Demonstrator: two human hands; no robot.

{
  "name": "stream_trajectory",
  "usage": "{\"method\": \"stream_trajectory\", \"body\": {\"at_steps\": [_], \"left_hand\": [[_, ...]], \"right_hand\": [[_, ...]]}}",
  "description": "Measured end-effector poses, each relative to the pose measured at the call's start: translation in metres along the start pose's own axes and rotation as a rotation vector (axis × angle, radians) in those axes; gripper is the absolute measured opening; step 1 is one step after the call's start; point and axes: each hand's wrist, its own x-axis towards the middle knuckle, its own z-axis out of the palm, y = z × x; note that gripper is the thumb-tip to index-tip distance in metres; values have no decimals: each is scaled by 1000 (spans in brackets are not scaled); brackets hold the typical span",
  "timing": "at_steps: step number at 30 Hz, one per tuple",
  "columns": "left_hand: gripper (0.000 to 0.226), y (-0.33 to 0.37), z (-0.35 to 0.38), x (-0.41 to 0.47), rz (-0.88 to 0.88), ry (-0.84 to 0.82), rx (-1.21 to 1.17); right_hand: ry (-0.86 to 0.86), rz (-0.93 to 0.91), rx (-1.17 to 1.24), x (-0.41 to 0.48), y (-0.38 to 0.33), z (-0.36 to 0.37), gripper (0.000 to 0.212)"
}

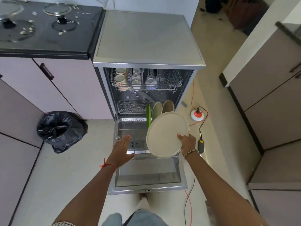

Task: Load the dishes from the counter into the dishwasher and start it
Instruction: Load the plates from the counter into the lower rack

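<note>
Right hand (187, 143) grips cream plate (164, 134); lower rack (128, 119): plates (157, 110); upper rack (169, 86): cups (120, 78).

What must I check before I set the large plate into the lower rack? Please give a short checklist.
1. Grip: the right hand holds the large plate at its rim: ok.
2. Door: the dishwasher door lies fully down: ok.
3. Access: the lower rack is pulled out: ok.
4. Free slot beside the green plate: cannot tell, the large plate hides it.
5. Support: the left hand is open, free to steady the rack: ok.
6. Floor by the door: not ok, a red cable lies there.
</note>
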Motion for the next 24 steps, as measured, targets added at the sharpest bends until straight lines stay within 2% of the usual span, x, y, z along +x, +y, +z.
{"method": "stream_trajectory", "body": {"at_steps": [10,24], "left_hand": [[72,8,13,72,54,-154,-13],[62,17,67,142,25,-308,30]], "right_hand": [[115,-46,-152,75,-14,19,23],[99,-181,-411,188,-31,51,12]]}}
